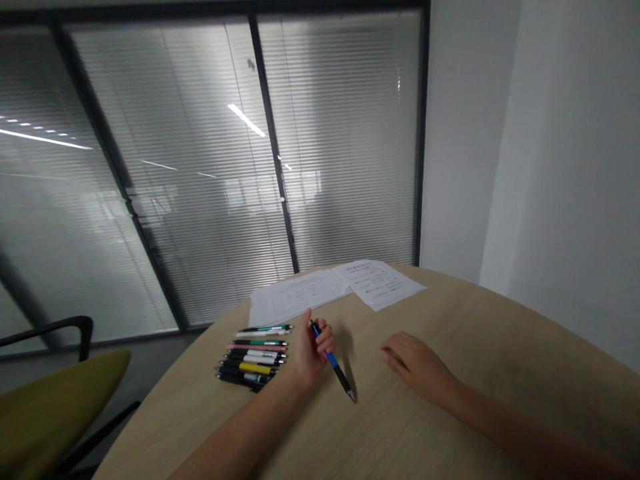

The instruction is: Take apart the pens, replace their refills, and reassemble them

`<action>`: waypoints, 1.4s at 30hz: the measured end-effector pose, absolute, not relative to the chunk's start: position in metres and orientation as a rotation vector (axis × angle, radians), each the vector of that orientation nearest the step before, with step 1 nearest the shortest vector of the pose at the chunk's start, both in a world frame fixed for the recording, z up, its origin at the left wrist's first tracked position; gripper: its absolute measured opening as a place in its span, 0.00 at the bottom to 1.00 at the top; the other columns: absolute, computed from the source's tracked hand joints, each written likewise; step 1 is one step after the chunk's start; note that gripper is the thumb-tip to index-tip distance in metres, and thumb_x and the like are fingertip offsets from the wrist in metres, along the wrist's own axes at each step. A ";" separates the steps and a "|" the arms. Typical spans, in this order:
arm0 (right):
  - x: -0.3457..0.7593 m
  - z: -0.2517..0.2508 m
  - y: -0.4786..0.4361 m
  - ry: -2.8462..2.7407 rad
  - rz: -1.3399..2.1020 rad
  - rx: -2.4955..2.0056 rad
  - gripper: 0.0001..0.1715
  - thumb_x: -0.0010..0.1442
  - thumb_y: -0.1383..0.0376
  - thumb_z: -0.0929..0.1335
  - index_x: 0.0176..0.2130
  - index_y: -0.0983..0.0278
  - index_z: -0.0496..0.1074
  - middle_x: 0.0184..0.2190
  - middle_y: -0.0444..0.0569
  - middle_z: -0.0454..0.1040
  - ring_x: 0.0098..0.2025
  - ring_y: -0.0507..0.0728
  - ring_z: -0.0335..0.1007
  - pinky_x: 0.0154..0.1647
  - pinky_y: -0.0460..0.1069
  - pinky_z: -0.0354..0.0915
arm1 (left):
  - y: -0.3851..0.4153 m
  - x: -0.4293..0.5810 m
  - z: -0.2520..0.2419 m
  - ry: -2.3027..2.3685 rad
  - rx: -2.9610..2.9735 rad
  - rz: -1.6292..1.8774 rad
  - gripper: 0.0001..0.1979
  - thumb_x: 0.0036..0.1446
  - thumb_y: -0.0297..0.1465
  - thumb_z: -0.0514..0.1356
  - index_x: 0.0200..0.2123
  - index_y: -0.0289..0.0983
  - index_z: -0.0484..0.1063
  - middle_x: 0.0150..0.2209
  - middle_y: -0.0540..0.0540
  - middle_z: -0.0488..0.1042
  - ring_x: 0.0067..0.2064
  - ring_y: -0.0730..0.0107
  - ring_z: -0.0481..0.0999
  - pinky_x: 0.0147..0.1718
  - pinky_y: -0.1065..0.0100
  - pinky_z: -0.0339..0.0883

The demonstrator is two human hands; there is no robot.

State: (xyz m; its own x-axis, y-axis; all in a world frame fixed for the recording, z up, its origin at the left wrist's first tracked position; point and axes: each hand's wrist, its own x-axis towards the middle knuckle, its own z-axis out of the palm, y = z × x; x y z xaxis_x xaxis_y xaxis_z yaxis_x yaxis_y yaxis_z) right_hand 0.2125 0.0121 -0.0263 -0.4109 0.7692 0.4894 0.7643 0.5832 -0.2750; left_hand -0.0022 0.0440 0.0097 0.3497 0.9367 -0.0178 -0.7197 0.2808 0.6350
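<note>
My left hand (pixel 311 350) is closed around a blue pen (pixel 332 359) with a black grip. The pen slants down to the right, its metal tip low over the tabletop. Just left of that hand, several pens (pixel 255 357) lie side by side in a column, among them a yellow and black one (pixel 254 368), a pink one (pixel 257 347) and green ones; my wrist hides some of their ends. To the right, my right hand (pixel 413 363) rests palm down on the wooden table (pixel 390 433). Its fingers are loosely curved, the thumb slightly apart, with nothing seen in them.
Printed sheets of paper (pixel 295 293) lie at the table's far side, with another printed sheet (pixel 380 283) overlapping at their right. A green chair (pixel 60 400) with a black armrest stands at left. Behind the table are a glass partition with blinds (pixel 345 147) and a white wall (pixel 465 133).
</note>
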 end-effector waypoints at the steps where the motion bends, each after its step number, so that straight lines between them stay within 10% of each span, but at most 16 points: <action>1: 0.213 -0.028 0.014 -2.217 0.023 -1.223 0.12 0.58 0.65 0.58 0.35 0.64 0.68 0.33 0.50 0.71 0.37 0.55 0.64 0.40 0.50 0.59 | 0.045 -0.006 0.013 0.419 0.595 1.137 0.20 0.55 0.39 0.50 0.16 0.35 0.58 0.11 0.58 0.47 0.10 0.82 0.48 0.08 0.80 0.47; 14: 0.209 -0.025 0.012 -2.338 0.028 -1.192 0.10 0.57 0.67 0.59 0.34 0.65 0.69 0.34 0.51 0.70 0.39 0.56 0.64 0.42 0.51 0.61 | 0.049 -0.024 0.046 0.300 0.671 1.114 0.08 0.46 0.25 0.48 0.17 0.34 0.61 0.11 0.60 0.39 0.09 0.81 0.44 0.07 0.79 0.39; 42: 0.211 -0.031 0.010 -2.517 0.061 -1.314 0.26 0.59 0.62 0.56 0.54 0.70 0.59 0.56 0.56 0.57 0.58 0.58 0.49 0.57 0.55 0.49 | 0.049 -0.025 0.054 0.342 0.679 1.142 0.15 0.55 0.32 0.47 0.22 0.32 0.67 0.10 0.59 0.43 0.09 0.81 0.46 0.07 0.80 0.41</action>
